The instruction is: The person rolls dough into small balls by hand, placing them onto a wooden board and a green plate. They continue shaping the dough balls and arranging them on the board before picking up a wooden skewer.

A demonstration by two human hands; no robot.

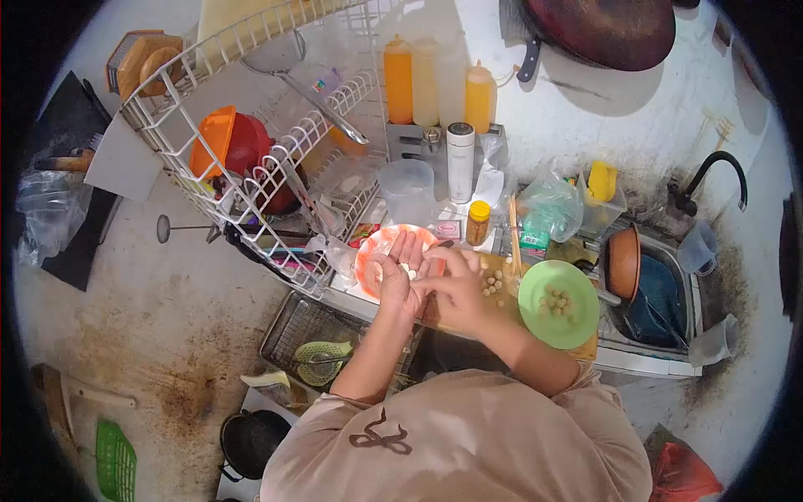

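My left hand (403,276) is palm up over an orange-rimmed plate (365,266), its fingers stretched out, with small whitish pieces (409,272) lying on the palm. Close beside it on the right is my right hand (456,289), its fingertips bent toward that palm; whether they pinch anything is too small to tell. Several small pale balls (492,283) sit on a wooden board (587,346) to the right of my hands. More round balls (555,302) lie in a green plate (542,332) at the board's right end.
A white wire rack (180,159) with bowls stands at the left. Behind my hands are a clear plastic tub (407,191), a white flask (460,163), a yellow-lidded jar (478,223) and skewers (514,238). The sink (694,293) holds a brown pot (623,263).
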